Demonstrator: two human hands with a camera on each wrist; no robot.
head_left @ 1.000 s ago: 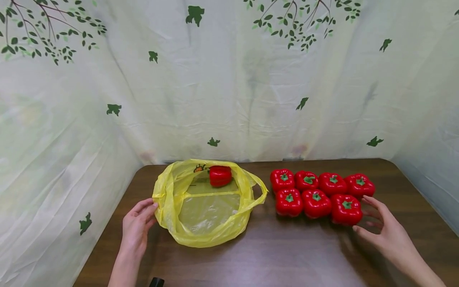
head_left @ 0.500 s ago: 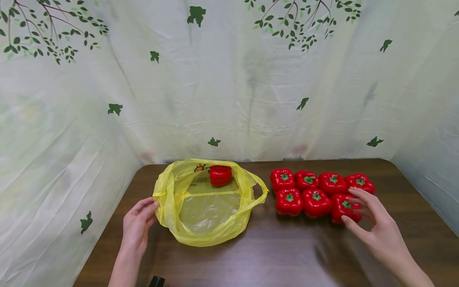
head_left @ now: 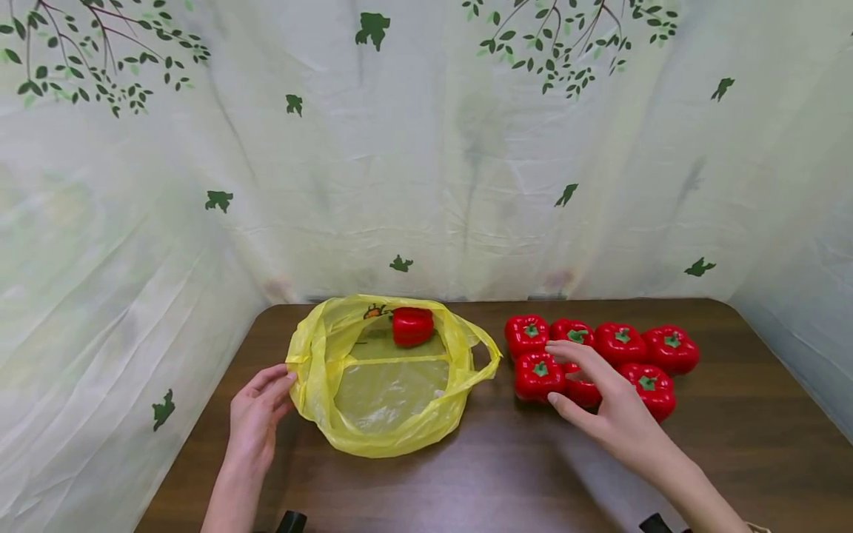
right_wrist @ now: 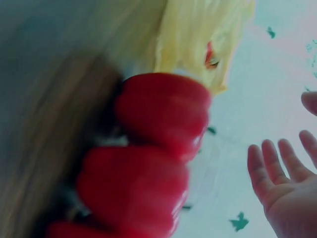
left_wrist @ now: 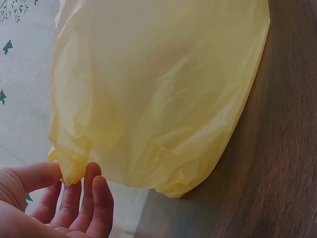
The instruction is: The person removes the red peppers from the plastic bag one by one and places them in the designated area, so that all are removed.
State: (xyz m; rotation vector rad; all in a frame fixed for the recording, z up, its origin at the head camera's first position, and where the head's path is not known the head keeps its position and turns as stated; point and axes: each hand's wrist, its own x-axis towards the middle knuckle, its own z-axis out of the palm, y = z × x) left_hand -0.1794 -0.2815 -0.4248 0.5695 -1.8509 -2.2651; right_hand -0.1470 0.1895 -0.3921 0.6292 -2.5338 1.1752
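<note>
A yellow plastic bag [head_left: 373,444] stands with its mouth spread wide, and a red bell pepper [head_left: 412,327] lies inside near the far wall. My left hand [head_left: 255,414] pinches the bag's left edge between thumb and fingers; the left wrist view shows the gathered plastic [left_wrist: 74,163] there. My right hand [head_left: 616,414] hovers over the front row of peppers, thumb and fingers apart. Its fingertips are nearest the front-left bell pepper [head_left: 538,376]; contact cannot be told. Behind this hand, the middle front pepper [head_left: 581,392] is partly hidden. In the blurred right wrist view the hand [right_wrist: 292,193] holds nothing.
More red bell peppers stand close together: a back row with a far-right pepper [head_left: 671,349], and a front-right pepper [head_left: 649,391]. Beyond the brown wooden table [head_left: 480,474] hangs a leaf-printed curtain [head_left: 426,148]. The bag's right handle [head_left: 489,363] loops toward the peppers.
My right hand has moved left, from beside the front-right pepper, across the front row to the front-left one. My left hand keeps its hold on the bag. The view shifts slightly.
</note>
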